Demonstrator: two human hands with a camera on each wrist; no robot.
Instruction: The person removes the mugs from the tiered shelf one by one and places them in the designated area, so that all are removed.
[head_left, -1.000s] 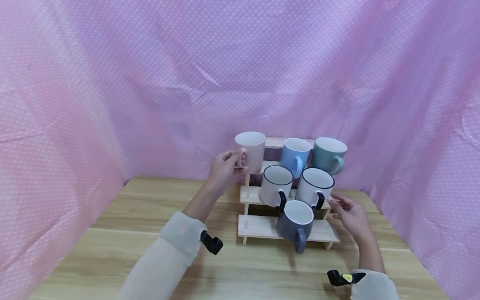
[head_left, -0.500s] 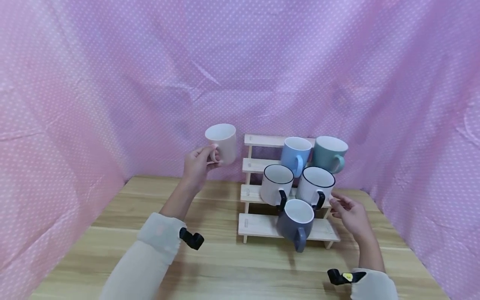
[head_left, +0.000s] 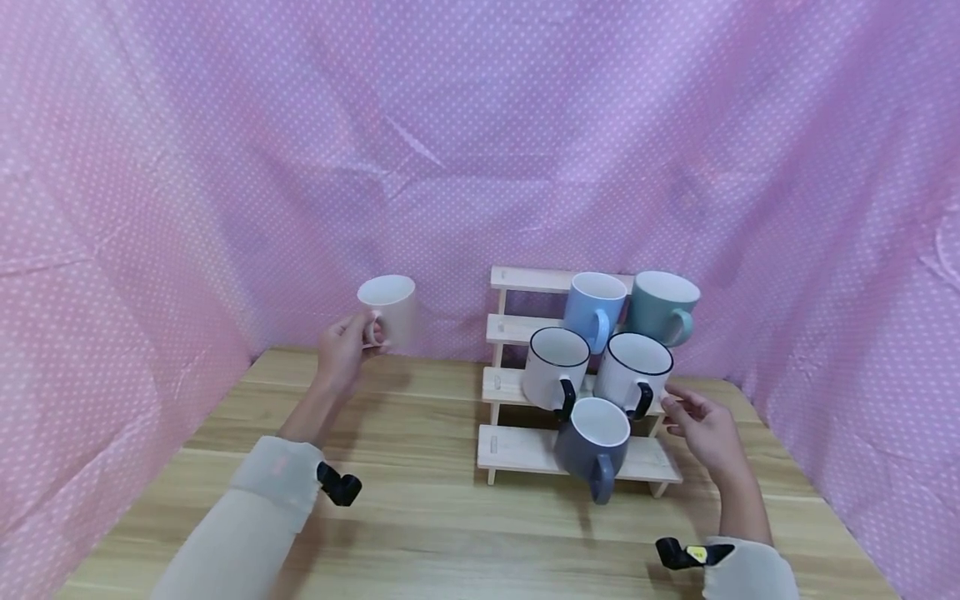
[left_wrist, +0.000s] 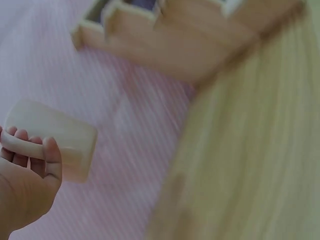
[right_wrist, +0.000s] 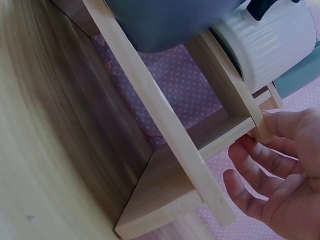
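My left hand [head_left: 342,357] holds a pale pink mug [head_left: 397,321] by its handle, in the air left of a tiered wooden stand [head_left: 525,450]. In the left wrist view the fingers curl round the handle of this mug [left_wrist: 55,127]. My right hand [head_left: 707,431] is at the stand's right side. Seen from the right wrist, its thumb and index finger pinch the end of one shelf [right_wrist: 255,120]. On the stand sit a blue mug [head_left: 592,304], a green mug [head_left: 656,312], two black-rimmed white mugs, one at left [head_left: 551,375], and a dark grey mug [head_left: 585,446].
The stand rests on a light wooden table [head_left: 420,500]. A pink dotted cloth [head_left: 450,167] hangs behind the table and along both sides. The left parts of the stand's shelves carry no mugs.
My left hand has taken the pale pink mug off the stand's upper left and carried it leftwards, rising first, then lowering. My right hand has stayed at the stand.
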